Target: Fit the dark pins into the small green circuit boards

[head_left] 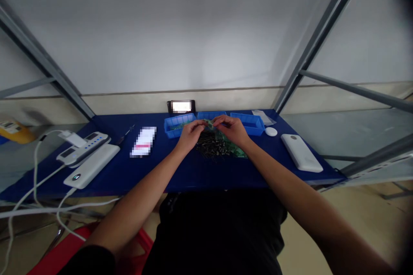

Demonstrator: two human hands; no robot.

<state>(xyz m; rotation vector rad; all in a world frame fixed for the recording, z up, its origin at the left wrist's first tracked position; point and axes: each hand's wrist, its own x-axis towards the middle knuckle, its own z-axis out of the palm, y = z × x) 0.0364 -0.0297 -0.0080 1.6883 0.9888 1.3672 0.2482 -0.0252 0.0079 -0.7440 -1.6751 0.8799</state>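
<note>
In the head view, my left hand (191,134) and my right hand (234,129) meet over the middle of the table, fingertips pinched. Between them is a small green piece (209,123), its exact kind too small to make out. Below my hands lies a heap of thin dark metal pieces (211,145), perhaps screws or pins. Beside it, partly under my right forearm, is a pile of green pieces (237,151). Just behind stand a left blue bin (167,126) with green bits inside, a middle blue bin (211,114) partly hidden by my hands, and a right blue bin (253,124).
On the blue table (180,176), a phone (143,142), a power strip (85,148) and a white power bank (92,166) with cables lie left. Another white power bank (301,152) and a white round object (271,131) are right. Metal posts (318,36) flank the table.
</note>
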